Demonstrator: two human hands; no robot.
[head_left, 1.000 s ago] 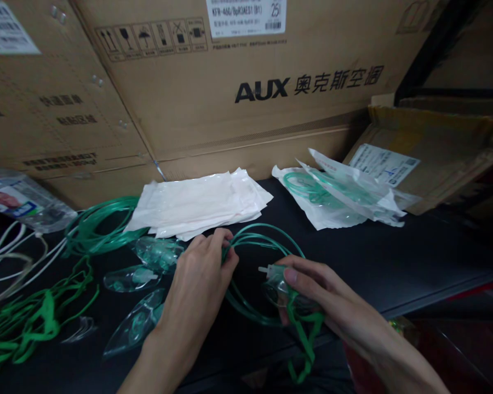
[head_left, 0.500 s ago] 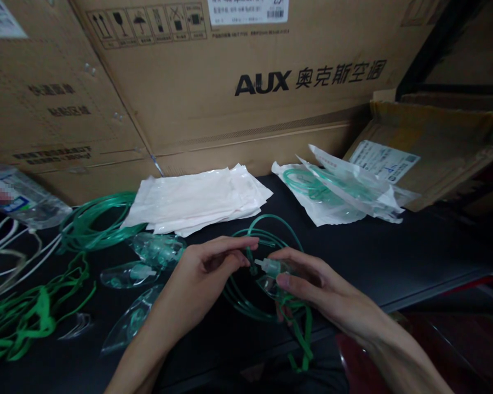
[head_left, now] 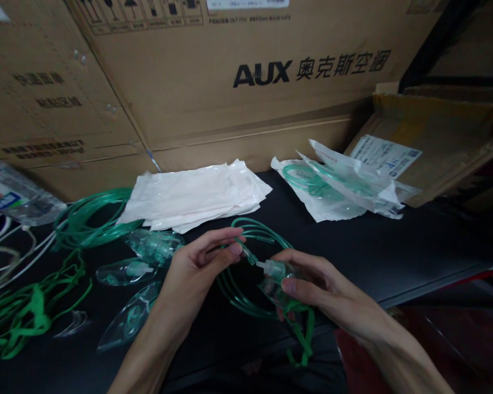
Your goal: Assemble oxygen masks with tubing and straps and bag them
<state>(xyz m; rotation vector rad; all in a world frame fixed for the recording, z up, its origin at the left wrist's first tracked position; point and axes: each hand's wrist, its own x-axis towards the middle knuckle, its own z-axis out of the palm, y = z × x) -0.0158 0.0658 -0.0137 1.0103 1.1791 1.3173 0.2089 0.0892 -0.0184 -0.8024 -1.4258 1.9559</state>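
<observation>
Standing here, I see the person's left hand (head_left: 209, 251) with its thumb and fingertips drawn nearly together, pinching a green tube (head_left: 250, 255) close to its end; loops of it lie on the table (head_left: 427, 251) between the hands. The tube looks light and bendy, smooth enough to slip, so a grip close behind the end seems best. Its end points at the nozzle of a clear mask (head_left: 275, 293); whether they touch, I cannot tell. The right hand (head_left: 312, 279) curls round that mask, thumb pressed near the connector, which looks the firmest part; the thin shell probably dents easily. A green strap (head_left: 304, 336) dangles below and could snag.

Around them, from the left: a clear bottle (head_left: 36, 205), white cables (head_left: 8, 262), a tangle of green straps (head_left: 36, 312), a coil of green tubing (head_left: 69, 224) and loose masks (head_left: 131, 317) beside the left forearm, leaving that elbow little room. White packets (head_left: 189, 194) lie behind the left hand, against a big carton (head_left: 271, 104). Farther right are packages with green tubing inside (head_left: 340, 180), then a smaller carton (head_left: 431, 148), both beyond the right hand.
</observation>
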